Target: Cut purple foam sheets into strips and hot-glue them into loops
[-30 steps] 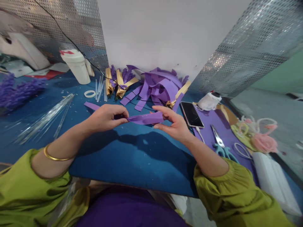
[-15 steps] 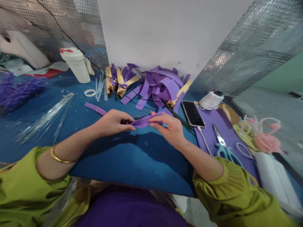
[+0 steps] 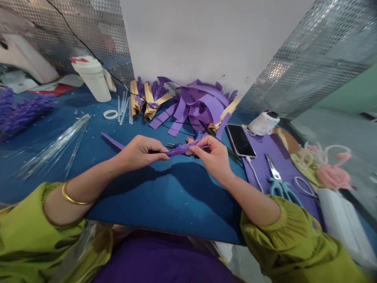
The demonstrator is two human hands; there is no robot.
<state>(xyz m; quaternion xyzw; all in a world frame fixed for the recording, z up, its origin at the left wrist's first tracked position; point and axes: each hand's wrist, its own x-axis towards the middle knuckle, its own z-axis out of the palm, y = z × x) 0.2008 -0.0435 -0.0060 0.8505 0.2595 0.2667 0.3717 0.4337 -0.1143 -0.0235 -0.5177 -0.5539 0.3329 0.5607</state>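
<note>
A folded purple strip (image 3: 181, 149) is stretched between my two hands, just above the blue table (image 3: 165, 200). My left hand (image 3: 144, 151) pinches its left part between thumb and fingers, and a loose purple tail sticks out behind that hand to the left. At the other end, my right hand (image 3: 213, 156) grips the strip with thumb and forefinger. Right behind the strip lies a blue tool with an orange part (image 3: 191, 139), mostly covered by the strip and my fingers. A heap of purple strips (image 3: 200, 102) rests farther back against the white panel.
Lavender bunches in tan wrapping (image 3: 149, 106) stand left of the heap. Glue sticks (image 3: 123, 108), a tape ring (image 3: 110, 114) and a white cup (image 3: 96, 80) are at the left. On the right lie a phone (image 3: 241, 140) with a cable and blue-handled scissors (image 3: 278, 181).
The strip has turned from showing a broader face to a narrower, shiny fold. My right hand has shifted slightly up and its fingers have moved along the strip.
</note>
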